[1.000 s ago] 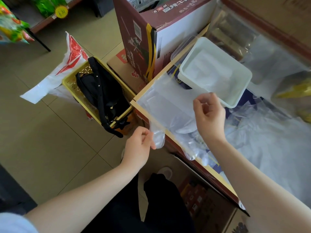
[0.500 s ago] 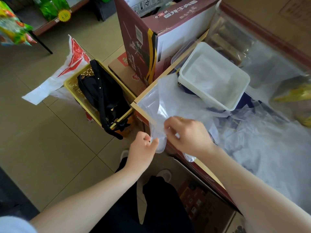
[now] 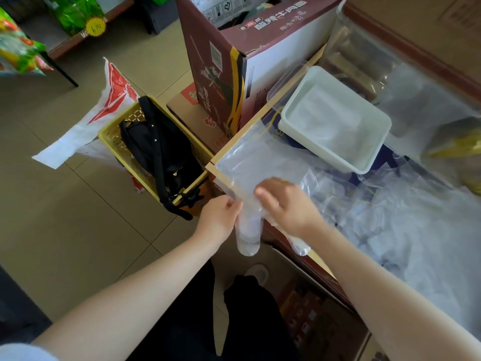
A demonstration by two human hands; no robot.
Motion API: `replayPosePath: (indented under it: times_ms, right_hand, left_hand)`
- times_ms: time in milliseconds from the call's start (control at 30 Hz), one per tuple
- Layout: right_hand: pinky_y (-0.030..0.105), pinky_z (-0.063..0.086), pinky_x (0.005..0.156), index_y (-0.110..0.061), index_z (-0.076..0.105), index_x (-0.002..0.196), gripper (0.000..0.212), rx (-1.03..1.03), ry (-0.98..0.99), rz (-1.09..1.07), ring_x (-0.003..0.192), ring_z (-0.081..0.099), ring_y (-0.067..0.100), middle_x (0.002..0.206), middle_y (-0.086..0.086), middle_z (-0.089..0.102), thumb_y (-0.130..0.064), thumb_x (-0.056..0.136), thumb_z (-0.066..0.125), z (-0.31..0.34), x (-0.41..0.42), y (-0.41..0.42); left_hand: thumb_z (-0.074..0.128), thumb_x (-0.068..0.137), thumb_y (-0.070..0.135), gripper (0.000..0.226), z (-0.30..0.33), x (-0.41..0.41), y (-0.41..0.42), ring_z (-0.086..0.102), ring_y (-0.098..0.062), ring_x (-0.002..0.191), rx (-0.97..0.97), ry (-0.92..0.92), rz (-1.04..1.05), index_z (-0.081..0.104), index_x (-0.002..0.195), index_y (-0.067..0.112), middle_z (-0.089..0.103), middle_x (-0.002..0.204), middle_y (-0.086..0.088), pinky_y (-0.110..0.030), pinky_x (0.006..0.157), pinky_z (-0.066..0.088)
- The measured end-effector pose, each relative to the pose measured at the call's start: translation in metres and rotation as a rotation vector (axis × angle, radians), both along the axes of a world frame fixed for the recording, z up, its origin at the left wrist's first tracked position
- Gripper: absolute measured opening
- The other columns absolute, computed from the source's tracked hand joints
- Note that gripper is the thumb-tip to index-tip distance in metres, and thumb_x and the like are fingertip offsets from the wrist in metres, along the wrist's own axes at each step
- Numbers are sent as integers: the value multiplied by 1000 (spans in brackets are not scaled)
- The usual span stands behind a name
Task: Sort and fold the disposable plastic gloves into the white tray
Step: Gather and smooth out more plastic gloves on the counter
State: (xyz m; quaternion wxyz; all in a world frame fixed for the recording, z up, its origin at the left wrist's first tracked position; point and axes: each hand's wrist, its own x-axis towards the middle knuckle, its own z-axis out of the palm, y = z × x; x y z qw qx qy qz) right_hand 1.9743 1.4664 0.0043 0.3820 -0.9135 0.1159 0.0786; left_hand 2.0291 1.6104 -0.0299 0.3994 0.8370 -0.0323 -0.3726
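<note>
Item in hand: one clear disposable plastic glove (image 3: 250, 162), spread flat at the counter (image 3: 263, 121) corner, not yet folded. Your left hand (image 3: 221, 217) pinches its edge; your right hand (image 3: 286, 204) presses it, fingers relaxed. White rectangular plastic tray (image 3: 335, 149), just beyond, already holds folded gloves; loose heap of clear gloves (image 3: 406, 230) remains.

Box lettering (image 3: 270, 23) blurred, unreadable.

the white tray (image 3: 374, 155) lies open from above. a tall carton (image 3: 250, 61) walls its left side. loose gloves (image 3: 406, 230) crowd the surface just right of it.
</note>
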Motion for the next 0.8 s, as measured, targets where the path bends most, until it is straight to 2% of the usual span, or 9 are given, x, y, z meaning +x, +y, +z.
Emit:
replayPosePath:
  times_ms: [33, 100, 167, 233, 300, 400, 533, 667, 800]
  right_hand:
    - [27, 39, 73, -11, 63, 105, 52, -21, -34, -76, 93, 56, 20, 100, 2, 59, -53, 93, 35, -3, 8, -10]
    - [30, 39, 87, -10, 55, 121, 38, -167, 53, -151, 115, 48, 25, 126, 7, 51, -37, 96, 45, -13, 24, -26]
    - [39, 33, 102, -9, 43, 133, 45, -308, 230, -137, 128, 35, 31, 142, 9, 36, -32, 94, 49, -24, 41, -35]
    - [42, 28, 107, -7, 37, 137, 53, -384, 286, -159, 131, 29, 34, 145, 10, 29, -33, 92, 52, -31, 51, -35]
    - [42, 29, 105, -7, 39, 135, 53, -402, 249, -227, 128, 31, 34, 141, 12, 33, -33, 91, 53, -35, 59, -32]
    - [41, 32, 102, -6, 40, 135, 46, -401, 186, -298, 124, 37, 35, 136, 15, 40, -25, 94, 50, -35, 64, -30]
    - [36, 38, 92, 1, 46, 124, 33, -301, 189, -480, 110, 47, 35, 126, 20, 46, -11, 93, 50, -37, 72, -31]
    - [41, 47, 87, -1, 51, 117, 31, -322, 292, -478, 104, 55, 35, 113, 18, 59, -18, 91, 56, -33, 76, -35]
    - [41, 52, 68, -3, 65, 94, 17, -268, 266, -497, 86, 60, 37, 92, 18, 67, -12, 86, 53, -25, 76, -37]
  left_hand:
    - [45, 96, 31, 35, -1, 1, 3, 49, -16, 62, -18, -14, -15, 52, 71, 8, 53, 65, -6, -30, 64, 41]
    - [48, 95, 28, 32, -2, 4, 13, 52, -16, 63, -26, -29, -50, 53, 69, 10, 55, 65, -3, -30, 66, 44]
    - [50, 94, 29, 29, -4, 7, 26, 59, -16, 69, -44, 1, -65, 56, 72, 10, 61, 69, -1, -31, 72, 47]
    - [49, 94, 31, 24, -5, 11, 33, 66, -14, 74, -75, 74, -41, 57, 80, 13, 66, 77, 1, -29, 74, 49]
    - [48, 95, 33, 20, -5, 16, 33, 68, -13, 77, -110, 109, 1, 56, 90, 15, 67, 87, 0, -26, 72, 48]
    - [45, 96, 33, 24, -4, 24, 23, 63, -10, 80, -142, 56, 11, 58, 97, 13, 64, 87, 3, -20, 68, 47]
    - [40, 97, 39, 34, -5, 35, 11, 56, -3, 72, -8, -117, -119, 60, 105, 12, 57, 78, 8, -10, 57, 43]
    - [39, 97, 39, 47, -4, 41, 12, 59, -15, 68, 2, -137, -164, 62, 83, 0, 62, 74, -11, -26, 61, 49]
    - [46, 95, 39, 47, -5, 45, 20, 63, -26, 77, -76, -69, -103, 64, 84, -3, 66, 82, -19, -37, 70, 54]
